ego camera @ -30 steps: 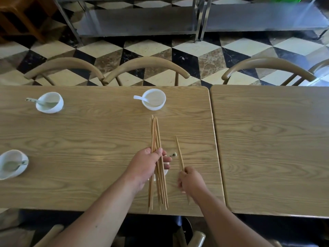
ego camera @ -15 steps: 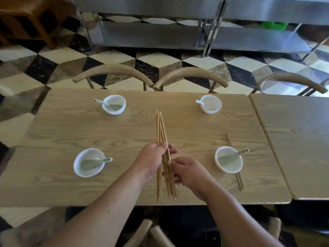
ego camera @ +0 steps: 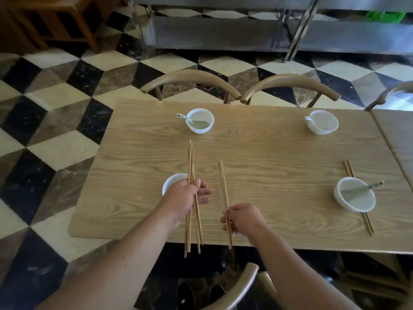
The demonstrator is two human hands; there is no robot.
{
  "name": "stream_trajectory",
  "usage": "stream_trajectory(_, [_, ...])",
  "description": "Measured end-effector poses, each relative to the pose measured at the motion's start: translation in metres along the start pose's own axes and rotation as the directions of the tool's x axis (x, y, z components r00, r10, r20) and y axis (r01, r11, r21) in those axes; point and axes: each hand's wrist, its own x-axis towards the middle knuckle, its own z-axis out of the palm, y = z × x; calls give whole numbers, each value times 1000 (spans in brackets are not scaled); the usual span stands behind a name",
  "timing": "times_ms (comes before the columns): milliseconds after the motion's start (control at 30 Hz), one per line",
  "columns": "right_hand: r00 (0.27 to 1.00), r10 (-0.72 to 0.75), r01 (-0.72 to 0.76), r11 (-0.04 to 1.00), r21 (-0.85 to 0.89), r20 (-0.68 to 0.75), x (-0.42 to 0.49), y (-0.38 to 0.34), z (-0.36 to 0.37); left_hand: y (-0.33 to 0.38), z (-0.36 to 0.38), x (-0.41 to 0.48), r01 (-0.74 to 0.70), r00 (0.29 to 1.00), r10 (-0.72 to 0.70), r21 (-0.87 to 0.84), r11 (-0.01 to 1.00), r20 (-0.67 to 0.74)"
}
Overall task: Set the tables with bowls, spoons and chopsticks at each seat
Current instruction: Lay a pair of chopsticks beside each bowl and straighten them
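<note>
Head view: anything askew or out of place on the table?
Yes: the near-right bowl appears to sit on top of its laid chopsticks, which poke out from its far and near sides instead of lying beside it. Nothing spilled or broken shows.

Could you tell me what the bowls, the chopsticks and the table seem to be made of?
The bowls look glossy white, likely glazed ceramic, though melamine is possible. The chopsticks are tan and matte, probably bamboo or wood. The table shows oak-like grain with a sheen: wood or printed laminate.
</note>
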Motion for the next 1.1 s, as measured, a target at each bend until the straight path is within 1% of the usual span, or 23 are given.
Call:
stream_trajectory(100, [1000, 26, -25, 999, -46, 8, 27, -4, 32, -3, -25, 0, -8, 1000, 8, 19, 1000, 5])
stream_trajectory(133, [1000, 10, -11, 996, -85, -16, 29, -8, 41, -5, -34, 1, -12, 1000, 12, 13, 1000, 10])
stream_trajectory(167, [996, -34, 20, 984, -175, -78, 27, -13, 47, -6, -45, 4, -10, 1000, 10, 2, 1000, 18])
stream_trajectory(200, [978, -104, 50, 958, -283, -181, 21, -17, 50, -6, -57, 7, -3, 1000, 3, -11, 1000, 24])
stream_trajectory(233, [935, -194, 86, 936, -341, -298, 11, -20, 51, -6, -67, 10, 6, 1000, -5, -25, 1000, 22])
stream_trajectory(267, [871, -285, 150, 930, -336, -401, -1, -24, 59, -5, -82, 11, 9, 1000, -8, -52, 999, 26])
stream_trajectory(300, [819, -342, 233, 932, -278, -461, -14, -31, 72, -4, -99, 13, 14, 999, -11, -76, 997, 34])
stream_trajectory(333, [806, -358, 310, 934, -180, -471, -28, -43, 94, -2, -120, 15, 16, 999, -11, -107, 994, 52])
stream_trajectory(367, [836, -343, 349, 935, -68, -428, -39, -57, 122, 1, -143, 15, 13, 998, -5, -131, 991, 64])
stream_trajectory(400, [888, -320, 352, 935, 40, -330, -48, -70, 151, 4, -164, 14, 6, 997, 6, -165, 986, 72])
stream_trajectory(433, [934, -290, 319, 940, 123, -208, -55, -86, 188, 8, -196, 13, -15, 996, 29, -181, 983, 79])
stream_trajectory(467, [965, -249, 261, 949, 177, -84, -62, -101, 226, 13, -230, 13, -37, 995, 52, -179, 983, 81])
stream_trajectory(500, [977, -210, 197, 958, 208, 42, -69, -117, 266, 15, -268, 15, -54, 995, 67, -164, 985, 77])
stream_trajectory(533, [968, -186, 143, 961, 236, 169, -76, -132, 305, 18, -306, 15, -67, 994, 78, -147, 987, 74])
stream_trajectory(567, [944, -179, 105, 959, 265, 276, -83, -142, 336, 22, -337, 12, -63, 995, 74, -148, 987, 72])
stream_trajectory(600, [919, -186, 85, 954, 288, 348, -90, -153, 372, 27, -371, 10, -47, 996, 59, -170, 984, 71])
stream_trajectory(633, [903, -200, 83, 950, 302, 380, -97, -164, 404, 32, -400, 7, -26, 996, 42, -202, 979, 74])
stream_trajectory(700, [891, -235, 114, 944, 310, 389, -108, -186, 462, 45, -452, 2, -18, 997, 36, -241, 970, 73])
stream_trajectory(767, [895, -255, 141, 940, 312, 366, -116, -206, 503, 62, -489, -5, -41, 996, 57, -215, 976, 68])
stream_trajectory(833, [893, -258, 136, 936, 324, 369, -119, -227, 532, 77, -523, -10, -80, 992, 92, -135, 988, 83])
stream_trajectory(900, [891, -267, 130, 925, 356, 367, -117, -246, 549, 92, -550, -13, -119, 987, 120, -17, 993, 108])
stream_trajectory(1000, [908, -289, 148, 899, 413, 302, -102, -276, 564, 109, -583, 0, -222, 970, 200, 169, 960, 137])
stream_trajectory(1100, [917, -296, 171, 898, 405, 269, -77, -301, 569, 126, -602, 29, -247, 967, 218, 257, 934, 135])
